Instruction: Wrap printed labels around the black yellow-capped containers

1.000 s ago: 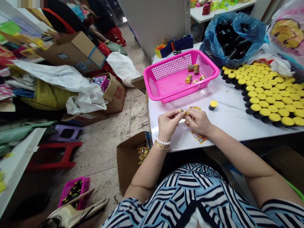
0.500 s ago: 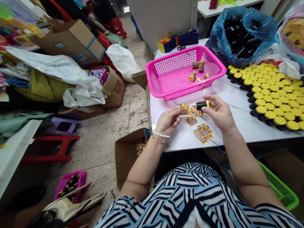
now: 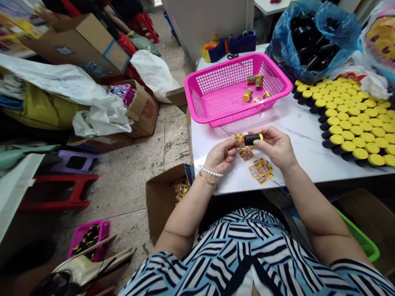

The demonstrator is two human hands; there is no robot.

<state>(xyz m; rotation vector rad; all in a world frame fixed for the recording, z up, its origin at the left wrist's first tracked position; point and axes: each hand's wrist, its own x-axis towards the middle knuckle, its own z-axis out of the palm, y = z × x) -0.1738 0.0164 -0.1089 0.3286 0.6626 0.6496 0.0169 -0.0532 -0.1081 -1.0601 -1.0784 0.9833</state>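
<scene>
In my right hand [image 3: 276, 148] is a small black bottle with a yellow cap [image 3: 253, 139], pinched near its capped end and lying sideways. My left hand [image 3: 220, 156] grips a yellow printed wrapper sleeve [image 3: 239, 141] between thumb and forefinger. The bottle's black end meets the sleeve's edge; I cannot tell whether it is inside. Below the hands, more printed sleeves [image 3: 261, 169] lie in a loose pile on the white table [image 3: 228, 181]. Beyond them stands a pink basket [image 3: 197, 115] holding several wrapped bottles [image 3: 247, 95].
Rows of yellow-capped black bottles [image 3: 354, 123] cover the table's right side. Behind them sits a blue plastic bag [image 3: 277, 53] of black bottles. Scissors [image 3: 232, 56] lie by the basket's far rim. A cardboard box [image 3: 160, 197] with small yellow pieces stands left of the table.
My right hand has moved left with the bottle, bringing its black end up against the sleeve in my left hand. The whole view has shifted slightly.
</scene>
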